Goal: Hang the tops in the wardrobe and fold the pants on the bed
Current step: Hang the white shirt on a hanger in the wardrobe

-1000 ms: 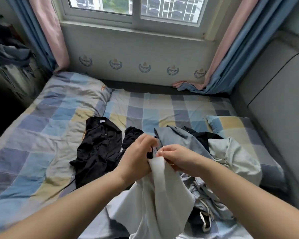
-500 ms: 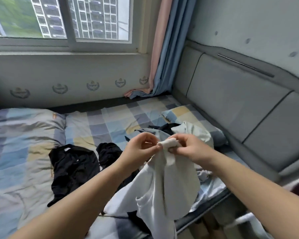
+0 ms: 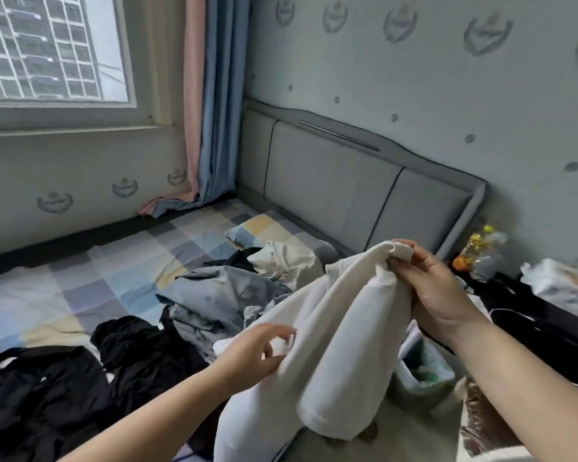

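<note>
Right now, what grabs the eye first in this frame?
The white top held up in the middle foreground: the right hand pinches its bunched upper edge, the left hand touches the fabric lower down. Behind it on the checked bed lie a heap of grey-blue garments and, nearer the left, black clothes. The grey padded headboard fills the wall behind.

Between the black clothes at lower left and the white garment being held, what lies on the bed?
In the head view, a crumpled grey-blue garment lies between the black clothes and the white garment.
</note>
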